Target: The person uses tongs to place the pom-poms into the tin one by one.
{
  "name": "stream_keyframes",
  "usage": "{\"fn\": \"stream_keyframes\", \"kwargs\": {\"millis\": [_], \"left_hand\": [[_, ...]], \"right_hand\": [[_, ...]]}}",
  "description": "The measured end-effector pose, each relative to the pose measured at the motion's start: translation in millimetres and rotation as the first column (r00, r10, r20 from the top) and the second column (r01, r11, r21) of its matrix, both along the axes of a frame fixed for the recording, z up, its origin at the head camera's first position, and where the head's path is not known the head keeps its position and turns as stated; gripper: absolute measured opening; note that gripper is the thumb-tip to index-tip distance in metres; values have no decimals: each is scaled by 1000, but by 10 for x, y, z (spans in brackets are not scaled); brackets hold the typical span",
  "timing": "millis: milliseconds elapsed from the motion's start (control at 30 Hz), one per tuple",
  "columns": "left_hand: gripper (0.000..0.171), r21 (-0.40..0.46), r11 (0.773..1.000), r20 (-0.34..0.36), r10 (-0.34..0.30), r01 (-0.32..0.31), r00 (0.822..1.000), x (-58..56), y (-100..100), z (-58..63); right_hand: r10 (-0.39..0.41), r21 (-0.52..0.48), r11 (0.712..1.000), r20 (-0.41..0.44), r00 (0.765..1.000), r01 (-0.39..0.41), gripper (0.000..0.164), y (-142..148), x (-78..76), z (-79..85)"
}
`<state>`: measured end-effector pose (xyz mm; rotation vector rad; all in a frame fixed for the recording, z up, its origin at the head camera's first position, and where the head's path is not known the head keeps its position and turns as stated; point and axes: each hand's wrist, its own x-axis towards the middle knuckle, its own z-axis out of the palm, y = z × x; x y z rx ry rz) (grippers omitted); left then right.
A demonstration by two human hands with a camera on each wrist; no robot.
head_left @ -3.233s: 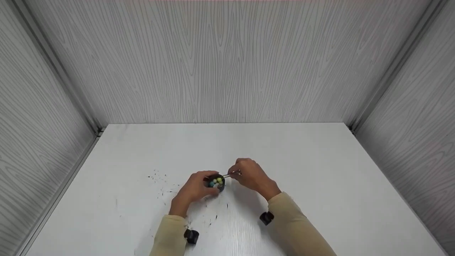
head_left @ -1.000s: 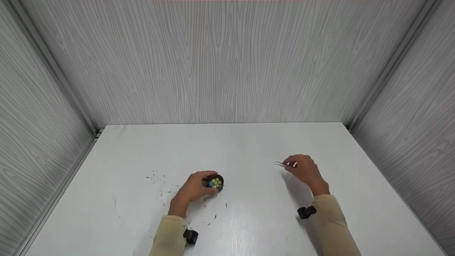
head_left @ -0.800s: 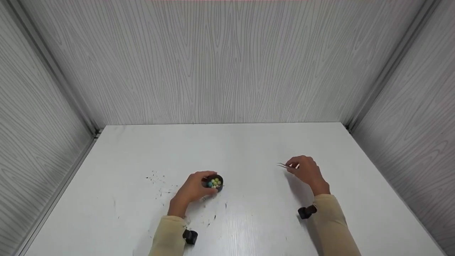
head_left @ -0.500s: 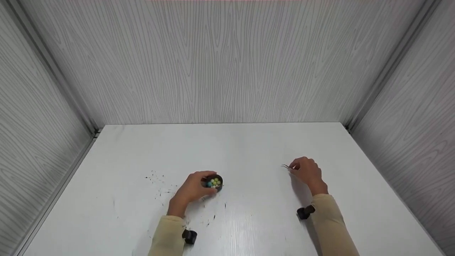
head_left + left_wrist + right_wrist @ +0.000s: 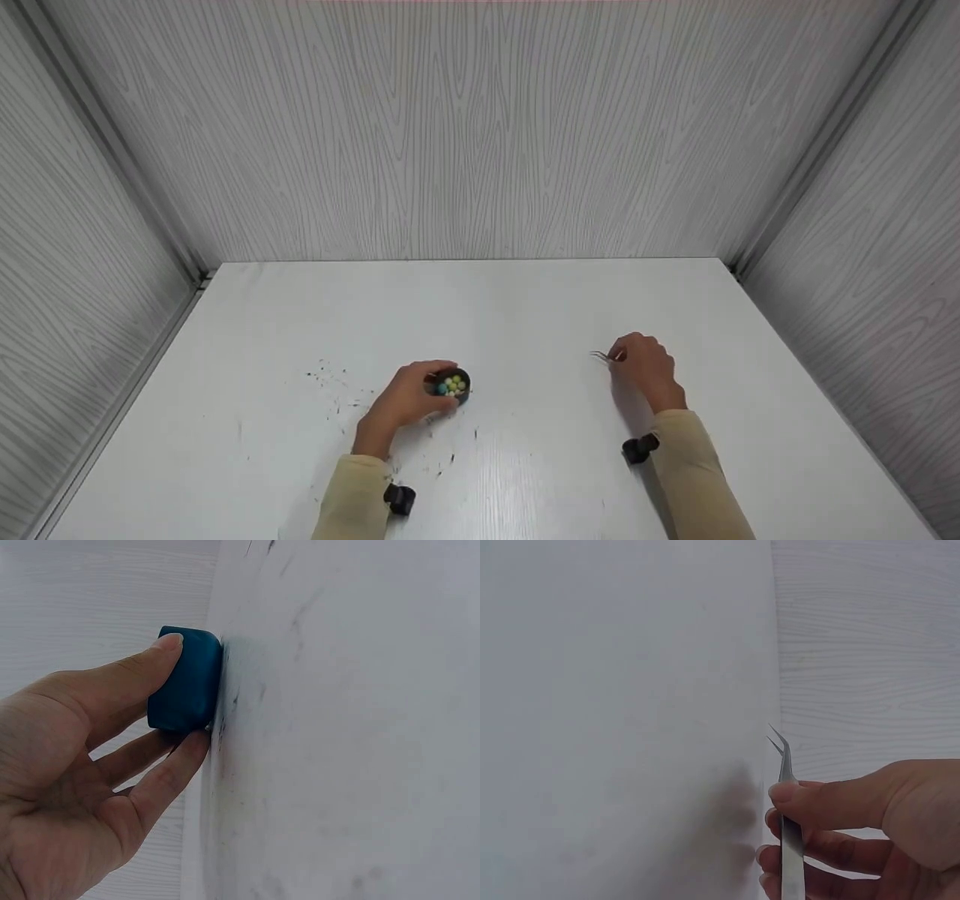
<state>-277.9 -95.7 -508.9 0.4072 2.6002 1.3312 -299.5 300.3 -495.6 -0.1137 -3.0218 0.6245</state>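
My left hand [image 5: 409, 394] grips a small round pot [image 5: 466, 391] between thumb and fingers, near the middle of the table. Its outside looks teal-blue in the left wrist view, where the pot [image 5: 185, 682] sits against the tabletop. Several small balls [image 5: 452, 385], yellow-green, pale and blue, lie inside it. Well to the right, my right hand [image 5: 645, 369] pinches a pair of tweezers [image 5: 600, 355] above the table. These metal tweezers [image 5: 786, 765] have fine bent tips, slightly apart with nothing between them, in the right wrist view.
The white tabletop [image 5: 480, 307] carries dark specks and smudges [image 5: 330, 373] left of and in front of the pot. A grey wood-grain panel [image 5: 472, 135] rises behind, with similar panels at both sides. Black wrist cameras [image 5: 400, 499] are strapped to both sleeves.
My right hand with the tweezers has moved from the pot's rim out to the right, then stayed there with small shifts. My left hand keeps holding the pot in place.
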Motion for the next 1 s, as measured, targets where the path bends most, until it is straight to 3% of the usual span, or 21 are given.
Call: {"fn": "stream_keyframes", "kwargs": {"millis": [733,1000], "left_hand": [[57,9,1000,6,-22,22,1000,-19,1,-42],[58,-2,1000,7,-1,1,1000,-25,7,-31]], "right_hand": [[13,4,1000,39,999,-13,12,3,15,-33],[33,-22,999,27,999,-33,11,22,12,-38]]}}
